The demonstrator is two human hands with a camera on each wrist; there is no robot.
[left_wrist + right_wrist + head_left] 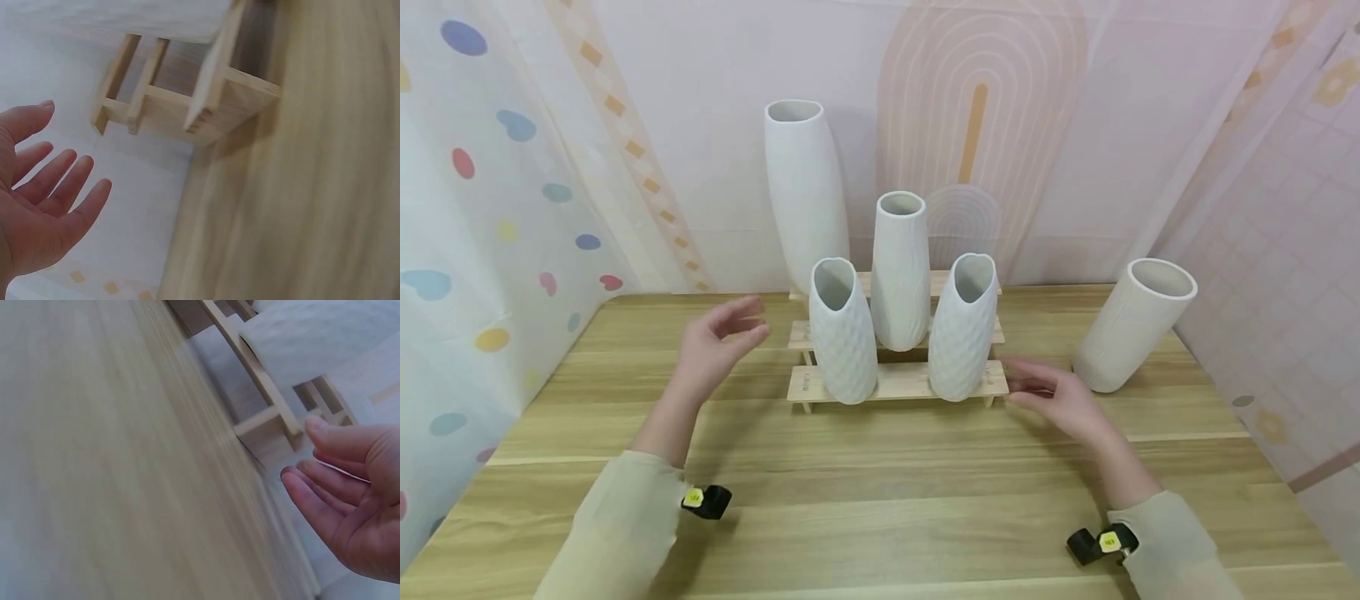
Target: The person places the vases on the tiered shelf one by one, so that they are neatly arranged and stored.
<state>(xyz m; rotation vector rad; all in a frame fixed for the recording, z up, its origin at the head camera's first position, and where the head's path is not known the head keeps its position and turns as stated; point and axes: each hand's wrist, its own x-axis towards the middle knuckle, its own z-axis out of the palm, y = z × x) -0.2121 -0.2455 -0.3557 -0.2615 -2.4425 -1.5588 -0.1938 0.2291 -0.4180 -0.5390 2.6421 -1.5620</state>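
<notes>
A wooden tiered stand sits on the table, carrying several white vases. Two textured vases, a left one and a right one, stand on its front step. Behind them, a slimmer vase is on the middle step, and the tallest vase rises at the back left. My left hand hovers left of the stand, fingers spread and holding nothing. Close to the stand's right end is my right hand, its fingers loosely bent with nothing in them; whether a fingertip touches the wood I cannot tell.
A ribbed white vase stands directly on the table, beyond my right hand. Patterned curtains hang behind the table and along both sides.
</notes>
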